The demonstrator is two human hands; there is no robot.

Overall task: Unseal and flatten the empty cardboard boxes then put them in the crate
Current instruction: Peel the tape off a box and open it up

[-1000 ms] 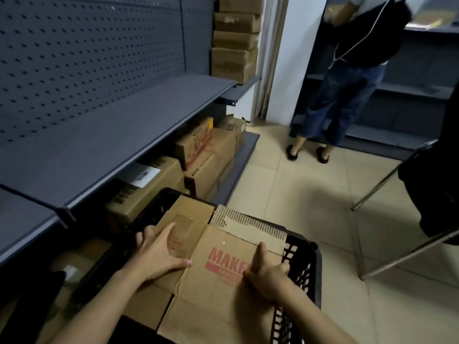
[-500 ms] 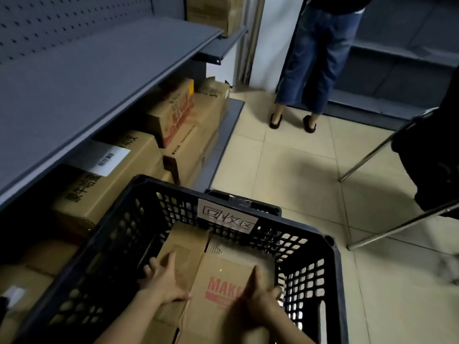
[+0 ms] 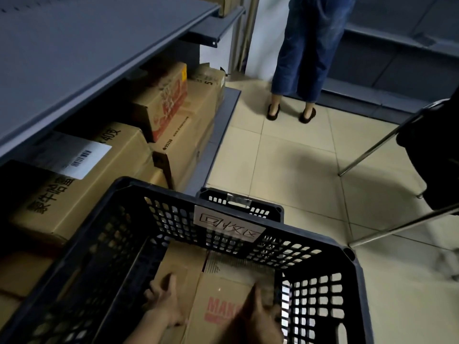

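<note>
I see both forearms reaching down into the black perforated plastic crate (image 3: 129, 244), entering from six o'clock. The left hand (image 3: 165, 305) lies palm-down with its fingers (image 3: 171, 281) spread wide and flat, pointing toward twelve o'clock. The right hand (image 3: 258, 311) also presses down, fingers together and extended, gripping nothing that I can make out.

A white paper label (image 3: 229, 228) with handwritten Chinese characters is stuck on the crate's far wall at twelve o'clock. The flattened brown cardboard box (image 3: 218, 289) shows red print reading "MAK", the rest hidden by the right hand. On the lower grey metal shelf (image 3: 223, 125) at ten o'clock, sealed brown cartons (image 3: 82, 194) carry Chinese print, "40", "95338" and a white barcode sticker (image 3: 79, 157).

The flattened box lies on the crate's floor, directly beneath both hands' fingers, touching them.
</note>
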